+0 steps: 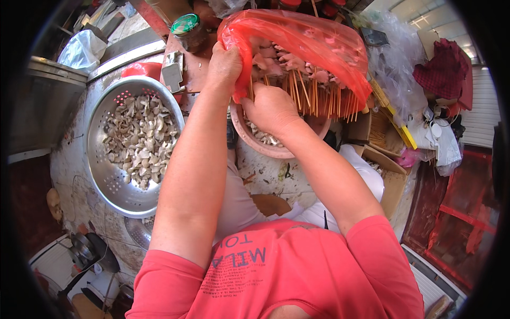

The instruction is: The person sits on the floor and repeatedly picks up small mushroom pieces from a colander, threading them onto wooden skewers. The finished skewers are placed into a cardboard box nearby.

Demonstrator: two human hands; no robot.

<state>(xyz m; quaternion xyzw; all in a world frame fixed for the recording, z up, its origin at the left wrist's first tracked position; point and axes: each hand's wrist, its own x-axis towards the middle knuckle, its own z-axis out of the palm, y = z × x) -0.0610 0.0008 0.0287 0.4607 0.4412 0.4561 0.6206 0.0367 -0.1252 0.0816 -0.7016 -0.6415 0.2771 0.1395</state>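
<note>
A red plastic bag (303, 28) lies over many wooden skewers threaded with mushroom pieces (293, 62), their bare stick ends (314, 97) pointing towards me. My left hand (226, 63) grips the bag's left edge. Beside it, my right hand (273, 105) is closed around skewer ends at the left of the bunch; how many it holds is hidden. Below the skewers, a pinkish basin (259, 145) holds loose mushroom pieces (265, 135). At the left, a large steel colander (113, 191) holds a heap of torn mushrooms (143, 139).
On the tabletop (197, 73) stand a green-lidded jar (187, 30) and a metal box-like piece (172, 73). Clear plastic bags (398, 63), a phone-like device (374, 36) and a yellow bar (402, 133) lie at right. An open cardboard box (388, 179) stands lower right.
</note>
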